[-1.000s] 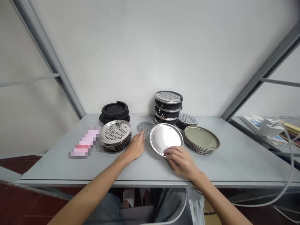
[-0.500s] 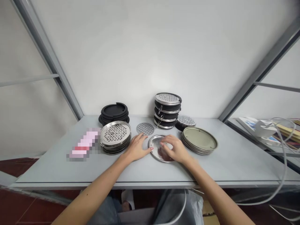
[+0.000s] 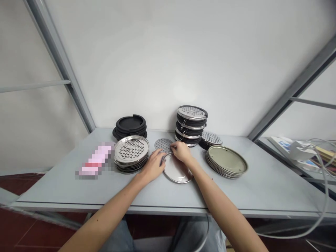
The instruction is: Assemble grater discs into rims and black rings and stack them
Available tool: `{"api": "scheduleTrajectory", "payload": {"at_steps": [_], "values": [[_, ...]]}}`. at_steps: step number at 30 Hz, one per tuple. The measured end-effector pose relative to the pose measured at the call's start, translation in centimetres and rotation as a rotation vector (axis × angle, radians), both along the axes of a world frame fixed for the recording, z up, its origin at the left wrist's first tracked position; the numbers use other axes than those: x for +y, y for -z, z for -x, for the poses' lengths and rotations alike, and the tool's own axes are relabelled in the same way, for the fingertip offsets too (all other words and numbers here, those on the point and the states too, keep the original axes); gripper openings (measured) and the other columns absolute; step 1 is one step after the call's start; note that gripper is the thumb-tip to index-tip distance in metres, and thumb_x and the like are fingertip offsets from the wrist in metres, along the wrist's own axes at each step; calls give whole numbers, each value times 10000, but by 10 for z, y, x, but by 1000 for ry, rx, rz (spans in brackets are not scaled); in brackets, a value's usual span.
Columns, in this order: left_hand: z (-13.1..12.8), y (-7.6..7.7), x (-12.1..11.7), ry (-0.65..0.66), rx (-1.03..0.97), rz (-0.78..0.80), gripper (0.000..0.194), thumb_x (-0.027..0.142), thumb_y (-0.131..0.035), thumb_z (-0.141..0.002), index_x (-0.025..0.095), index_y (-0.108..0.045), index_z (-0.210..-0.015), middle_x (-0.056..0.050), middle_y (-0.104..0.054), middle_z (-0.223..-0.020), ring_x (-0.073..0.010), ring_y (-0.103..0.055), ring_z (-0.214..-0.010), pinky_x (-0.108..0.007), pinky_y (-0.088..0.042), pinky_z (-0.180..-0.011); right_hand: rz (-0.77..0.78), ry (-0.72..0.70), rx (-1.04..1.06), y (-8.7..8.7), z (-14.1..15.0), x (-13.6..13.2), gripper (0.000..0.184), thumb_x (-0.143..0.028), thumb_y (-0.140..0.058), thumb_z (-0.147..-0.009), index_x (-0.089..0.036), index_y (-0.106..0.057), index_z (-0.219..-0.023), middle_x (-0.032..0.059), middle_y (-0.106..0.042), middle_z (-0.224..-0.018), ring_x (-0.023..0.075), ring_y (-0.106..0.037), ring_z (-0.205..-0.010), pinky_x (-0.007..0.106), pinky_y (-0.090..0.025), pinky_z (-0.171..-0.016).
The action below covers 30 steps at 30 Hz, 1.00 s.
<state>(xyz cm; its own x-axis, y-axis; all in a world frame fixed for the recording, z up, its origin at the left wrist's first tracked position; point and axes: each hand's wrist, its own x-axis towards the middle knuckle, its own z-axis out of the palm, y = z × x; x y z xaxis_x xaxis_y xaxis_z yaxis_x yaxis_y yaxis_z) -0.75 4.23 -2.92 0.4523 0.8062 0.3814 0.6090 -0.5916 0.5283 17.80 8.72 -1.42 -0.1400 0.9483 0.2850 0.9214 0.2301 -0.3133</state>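
A round steel lid-like plate (image 3: pixel 179 170) lies on the table in front of me, its shiny inside facing up. Just behind it is a flat grater disc (image 3: pixel 162 144) with rows of holes. My right hand (image 3: pixel 181 152) has its fingers pinched together at the disc's right edge. My left hand (image 3: pixel 153 165) rests between the left stack and the plate, fingers apart, with the fingertips near the disc's front edge and the thumb by the plate's rim. Beside my left hand stands a stack of steel rings topped by a grater disc (image 3: pixel 131 150).
Black rings (image 3: pixel 130 123) are stacked at the back left, near a blurred pink item (image 3: pixel 96 161). A tower of clasped grater tins (image 3: pixel 191 126) stands behind my right hand, another grater piece (image 3: pixel 210 138) beside it. Olive lids (image 3: pixel 228 160) are piled at right, with a white cable (image 3: pixel 325 189) beyond.
My right hand has moved from over the steel plate, forward and left to the grater disc's edge. My left hand stays near its place, its thumb drawn in. The view has shifted slightly.
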Motion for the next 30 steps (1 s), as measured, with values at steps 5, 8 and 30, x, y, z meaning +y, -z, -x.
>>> {"api": "scheduleTrajectory", "payload": {"at_steps": [5,8,30], "values": [[1,-4,1,-14,-46,-36,344,15,-468,-804,170,-616,-1073,-105,-581,-1167,-239,-550,-1128,-411,-437,-1017,13,-60,84,1,-7,5,279,-101,-512,-816,-208,-734,-947,61,-738,-986,207,-676,-917,279,-490,-824],[0,-7,0,13,-56,-30,347,-17,-446,-794,150,-631,-1036,-102,-623,-1084,-222,-596,-1037,-367,-473,-963,24,-90,102,3,-11,7,376,-15,-486,-779,-204,-718,-1007,58,-734,-1018,191,-673,-948,263,-484,-849],[6,-18,-18,295,139,5,760,588,-761,-633,209,-548,-1256,-146,-460,-1388,-357,-314,-1357,-517,-299,-1101,-19,-165,127,7,-28,11,239,-68,-599,-760,-208,-735,-898,46,-734,-928,189,-665,-877,277,-483,-816]]}}
